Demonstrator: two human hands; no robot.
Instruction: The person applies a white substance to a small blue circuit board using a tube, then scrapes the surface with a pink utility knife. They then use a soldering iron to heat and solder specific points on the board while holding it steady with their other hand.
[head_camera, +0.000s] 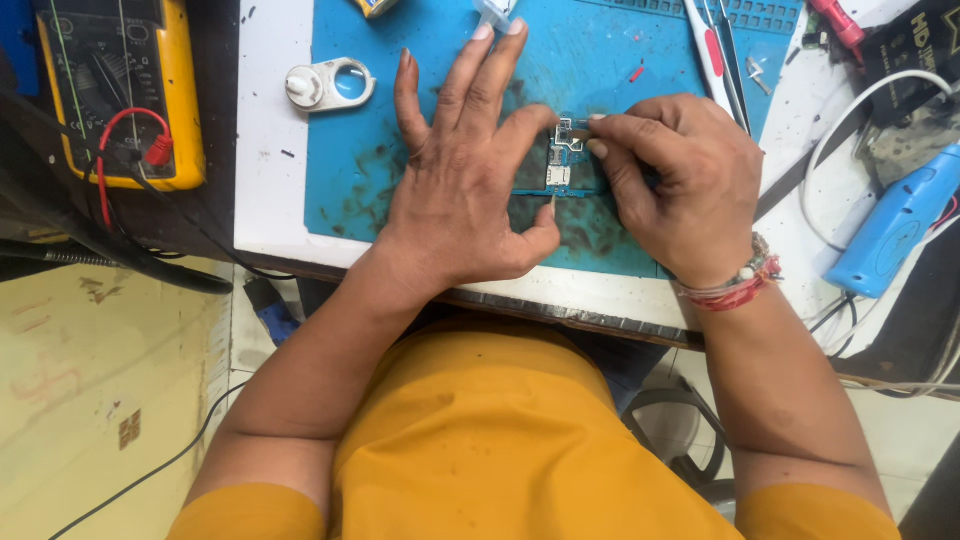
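Pinching grip: a thin tool is being held by the right hand (680, 185) over the circuit board (562, 165), which is being pinned by the spread left hand (460, 200); a slip risks scratching components.

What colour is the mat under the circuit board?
Blue, with dark smudges, seen in the head view: mat under the circuit board.

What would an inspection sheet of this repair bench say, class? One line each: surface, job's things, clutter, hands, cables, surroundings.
Surface: blue work mat, stained dark, on a white bench.
Job's things: small circuit board lying on the mat.
Clutter: yellow multimeter, white ring tool, tweezers, blue handheld tool.
Hands: left hand pressing the board; right hand pinching at its top edge.
Cables: red lead on the meter; white cable.
Surroundings: pale floor.
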